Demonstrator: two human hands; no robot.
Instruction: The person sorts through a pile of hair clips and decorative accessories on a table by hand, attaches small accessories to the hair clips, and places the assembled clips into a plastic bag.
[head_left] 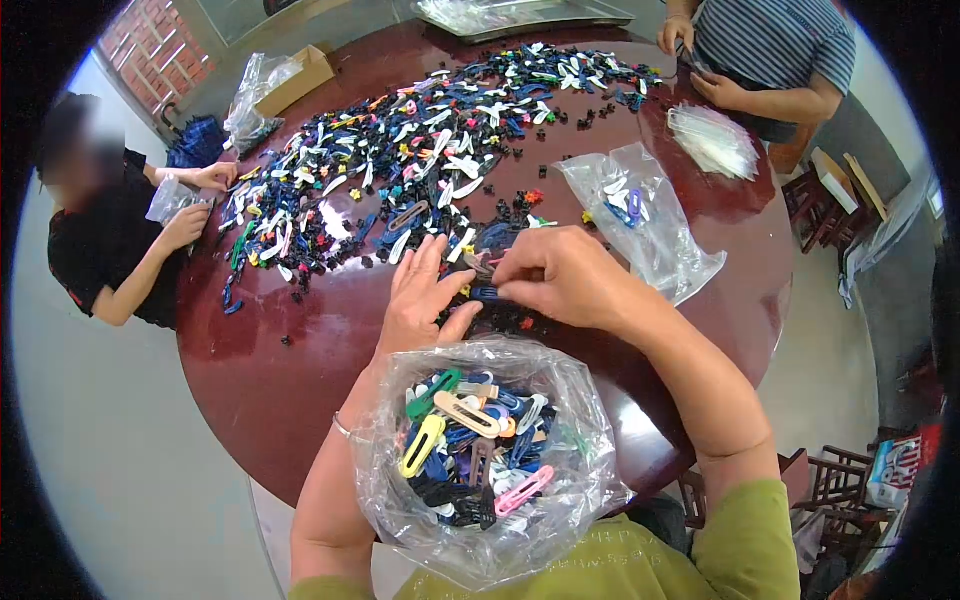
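Observation:
My left hand (425, 290) lies on the table with its fingers stretched out and the thumb apart, beside small dark clips. Close to its right, my right hand (575, 275) is closed in a pinch on the end of a dark blue hair clip (485, 294). Between the hands lie more dark clips and a pinkish piece, partly hidden by the fingers. In front of my body, a clear plastic bag (590, 470) stands open. Inside are many snap hair clips, among them a yellow one (423, 446), a beige one (467, 414) and a pink one (524, 491).
A wide pile of mixed hair clips (440, 140) covers the round red table (270, 400). To the right lie a clear bag (660, 230) with a few clips and a stack of clear sleeves (712, 142). Two people work at the left and far right edges.

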